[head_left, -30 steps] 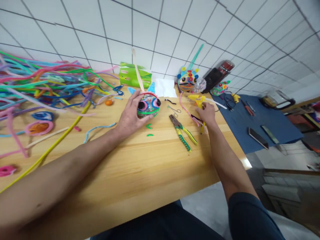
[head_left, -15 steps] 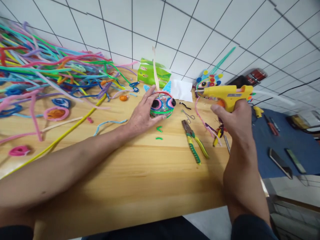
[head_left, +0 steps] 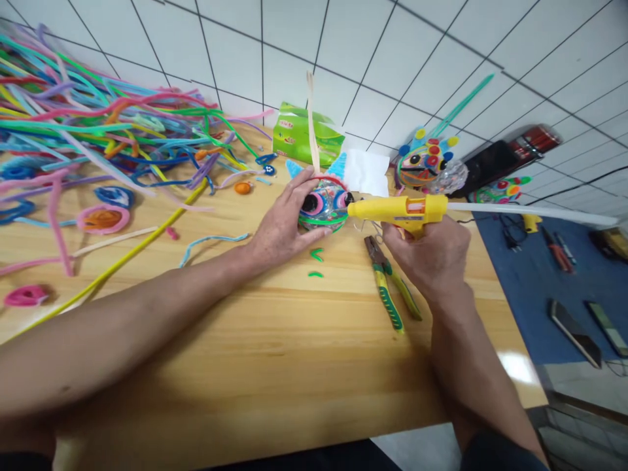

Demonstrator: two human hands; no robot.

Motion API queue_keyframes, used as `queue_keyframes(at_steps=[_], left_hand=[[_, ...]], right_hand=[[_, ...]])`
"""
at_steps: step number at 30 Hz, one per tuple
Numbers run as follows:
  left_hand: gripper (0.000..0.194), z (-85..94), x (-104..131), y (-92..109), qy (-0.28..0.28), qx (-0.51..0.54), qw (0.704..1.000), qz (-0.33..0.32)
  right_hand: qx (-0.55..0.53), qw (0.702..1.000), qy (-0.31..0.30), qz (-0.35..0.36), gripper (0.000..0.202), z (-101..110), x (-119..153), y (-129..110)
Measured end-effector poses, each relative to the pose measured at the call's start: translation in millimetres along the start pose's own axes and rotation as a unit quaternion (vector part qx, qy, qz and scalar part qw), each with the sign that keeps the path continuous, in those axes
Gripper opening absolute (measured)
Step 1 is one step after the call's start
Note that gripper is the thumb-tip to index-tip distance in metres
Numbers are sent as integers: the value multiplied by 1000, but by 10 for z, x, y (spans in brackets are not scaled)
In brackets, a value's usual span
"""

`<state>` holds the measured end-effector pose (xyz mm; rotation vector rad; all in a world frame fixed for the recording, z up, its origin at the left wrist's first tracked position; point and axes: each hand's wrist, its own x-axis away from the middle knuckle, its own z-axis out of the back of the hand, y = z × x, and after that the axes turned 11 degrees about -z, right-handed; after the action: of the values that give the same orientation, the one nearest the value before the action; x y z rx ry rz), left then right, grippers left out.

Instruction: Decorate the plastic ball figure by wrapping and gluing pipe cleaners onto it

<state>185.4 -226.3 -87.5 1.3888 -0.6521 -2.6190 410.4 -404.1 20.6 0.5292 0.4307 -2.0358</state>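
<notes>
My left hand (head_left: 279, 226) is closed around the left side of a clear, rounded craft figure (head_left: 324, 221) with pink-ringed black eyes, blue pipe-cleaner ears and a green band. A tall cream strip stands above it. In my right hand (head_left: 434, 254) is a yellow hot glue gun (head_left: 400, 209), a long white glue stick jutting from its back. Its nozzle points left, at the figure's right eye; whether it touches cannot be made out. Just below the figure lie a bent green piece (head_left: 316, 254) and a short green piece (head_left: 315, 275). Green-yellow pliers (head_left: 385, 281) rest beside my right hand.
Tangled pipe cleaners (head_left: 108, 124) cover the back left of the wooden table (head_left: 235, 366). Behind the figure are a green packet (head_left: 304, 137) and white paper (head_left: 367, 171). Another decorated figure (head_left: 417, 163) stands back right. Phones (head_left: 574, 332) lie on a blue cloth (head_left: 524, 294).
My right hand has brought the glue gun left and down, from beside the other decorated figure to the held one. My left hand keeps its hold. The view has shifted slightly.
</notes>
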Motion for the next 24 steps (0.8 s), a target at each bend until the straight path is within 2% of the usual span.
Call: queue_keyframes(at_steps=[6,10,15,24], left_hand=[[90,-13,-3,8,-3,4,1000,9],[88,-11,-17,23,2,7,1000,-3],[89,-7,-32,57,-4,7,1000,25],[89,15,-38,49,-23,13,999,34]], right_hand=[[38,999,-10,-12,16,-58,12,-13],[22,1000,-3,-12,13,-70,8,-20],[3,1000,-7,-19,14,-64,5,-23],[-4,998,-45,-42,15,-38,-5,0]])
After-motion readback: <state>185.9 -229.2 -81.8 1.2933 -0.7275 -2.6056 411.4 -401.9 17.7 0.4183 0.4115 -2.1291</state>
